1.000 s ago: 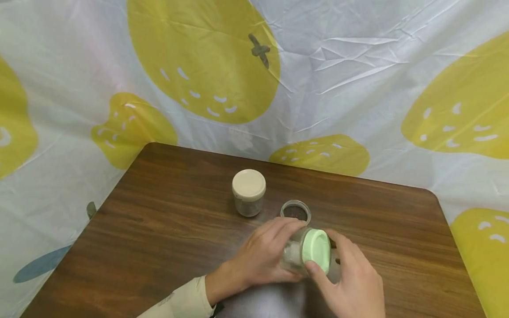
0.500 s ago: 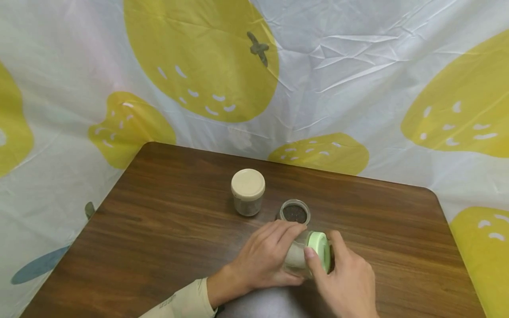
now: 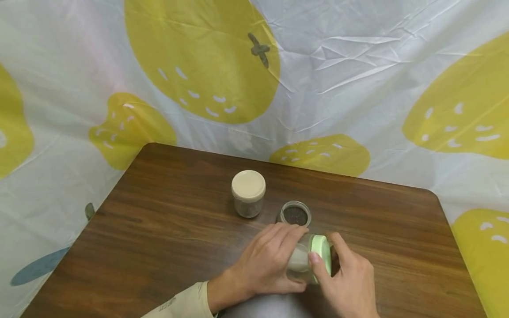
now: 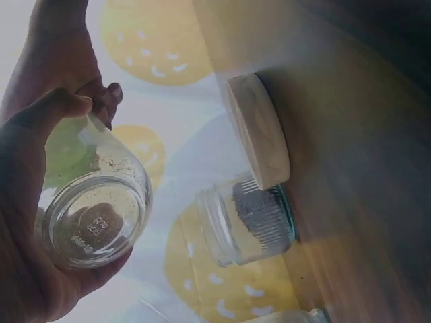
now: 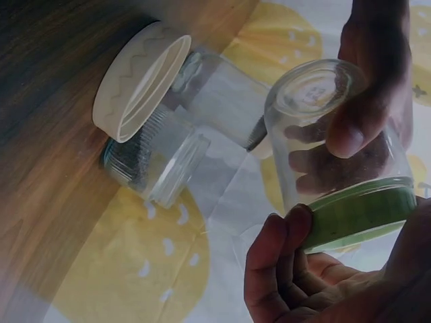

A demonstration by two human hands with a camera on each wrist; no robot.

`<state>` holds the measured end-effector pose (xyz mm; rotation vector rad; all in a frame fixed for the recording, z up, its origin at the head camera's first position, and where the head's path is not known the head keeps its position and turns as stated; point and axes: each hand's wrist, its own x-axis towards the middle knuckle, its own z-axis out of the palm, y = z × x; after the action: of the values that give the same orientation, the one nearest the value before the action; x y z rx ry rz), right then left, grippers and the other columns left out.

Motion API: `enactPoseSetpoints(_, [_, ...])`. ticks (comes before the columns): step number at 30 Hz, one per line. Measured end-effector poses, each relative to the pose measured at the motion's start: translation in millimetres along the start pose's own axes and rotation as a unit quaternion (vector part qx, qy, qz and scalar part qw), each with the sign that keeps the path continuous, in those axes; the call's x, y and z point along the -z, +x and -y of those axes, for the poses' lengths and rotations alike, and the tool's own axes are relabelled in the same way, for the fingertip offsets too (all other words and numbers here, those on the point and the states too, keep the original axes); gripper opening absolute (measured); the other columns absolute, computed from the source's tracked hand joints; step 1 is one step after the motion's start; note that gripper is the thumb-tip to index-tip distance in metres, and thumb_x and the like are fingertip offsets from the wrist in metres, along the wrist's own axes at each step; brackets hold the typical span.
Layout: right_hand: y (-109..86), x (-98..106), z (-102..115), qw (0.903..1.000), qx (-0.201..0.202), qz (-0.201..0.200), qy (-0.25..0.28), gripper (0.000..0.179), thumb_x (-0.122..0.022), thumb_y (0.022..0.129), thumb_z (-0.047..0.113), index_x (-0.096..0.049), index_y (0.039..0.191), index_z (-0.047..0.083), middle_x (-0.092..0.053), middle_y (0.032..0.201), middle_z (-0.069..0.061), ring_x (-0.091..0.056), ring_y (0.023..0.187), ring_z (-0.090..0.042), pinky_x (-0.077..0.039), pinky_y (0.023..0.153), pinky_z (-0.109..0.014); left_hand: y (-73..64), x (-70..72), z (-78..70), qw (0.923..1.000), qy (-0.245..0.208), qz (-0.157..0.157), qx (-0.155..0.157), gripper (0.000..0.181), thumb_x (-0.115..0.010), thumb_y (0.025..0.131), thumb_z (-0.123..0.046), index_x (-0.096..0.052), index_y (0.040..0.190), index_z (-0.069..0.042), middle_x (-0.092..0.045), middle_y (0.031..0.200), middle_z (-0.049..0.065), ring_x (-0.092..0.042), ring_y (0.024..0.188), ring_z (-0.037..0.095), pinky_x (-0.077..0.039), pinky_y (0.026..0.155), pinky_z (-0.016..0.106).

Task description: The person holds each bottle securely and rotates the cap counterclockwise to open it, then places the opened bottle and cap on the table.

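Note:
A clear glass jar [image 3: 297, 260] with a green screw lid [image 3: 321, 251] is held tilted on its side above the table. My left hand [image 3: 266, 260] grips the jar's body, its fingers showing through the glass in the right wrist view. Thumb and fingers of my right hand [image 3: 346, 276] hold the rim of the green lid, which sits on the jar's mouth. Just beyond the hands stands an open jar [image 4: 222, 222] holding dark grains. Beside it is a loose cream lid [image 5: 138, 87], hidden in the head view.
Left of the open jar stands another glass jar [image 3: 248, 207] with a cream lid [image 3: 248, 184] on it. The brown wooden table [image 3: 159, 212] ends at a white cloth backdrop [image 3: 338, 88] printed with yellow fruit.
The green lid has turned from facing the head camera toward the right, with the jar now lying more sideways. My right hand has shifted slightly left. Both hands keep their hold.

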<state>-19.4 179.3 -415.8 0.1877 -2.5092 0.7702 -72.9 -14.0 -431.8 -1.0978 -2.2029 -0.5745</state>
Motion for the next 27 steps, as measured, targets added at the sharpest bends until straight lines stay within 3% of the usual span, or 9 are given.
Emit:
enactPoseSetpoints(8, [-2.2,-1.1,-12.1,0.9965,0.046,-0.052,0.046,0.031,-0.075,0.079,0.033,-0.070,0.101,0.012,-0.051,0.059,0.009,-0.038,0.055,0.007,-0.030,0.047,-0.018,6.5,5.0,-5.1,0.9997,0.012,-0.010,-0.018,0.086,-0.083,0.057,-0.056,-0.063,0.127,-0.009,-0.071,0.117,-0.001,-0.070,0.107,0.014,-0.058,0.099,0.028])
enactPoseSetpoints(27, [1.8,0.8,-19.0,0.9960,0.038,0.010,0.080,0.033,-0.082,0.077,0.022,-0.069,0.106,0.014,-0.059,0.067,0.013,-0.052,0.056,0.002,-0.041,0.053,-0.014,9.5,4.6,-0.8,0.9997,0.015,0.005,-0.016,0.085,-0.084,0.056,-0.054,-0.063,0.124,-0.008,-0.070,0.114,-0.002,-0.070,0.103,0.012,-0.058,0.097,0.026])
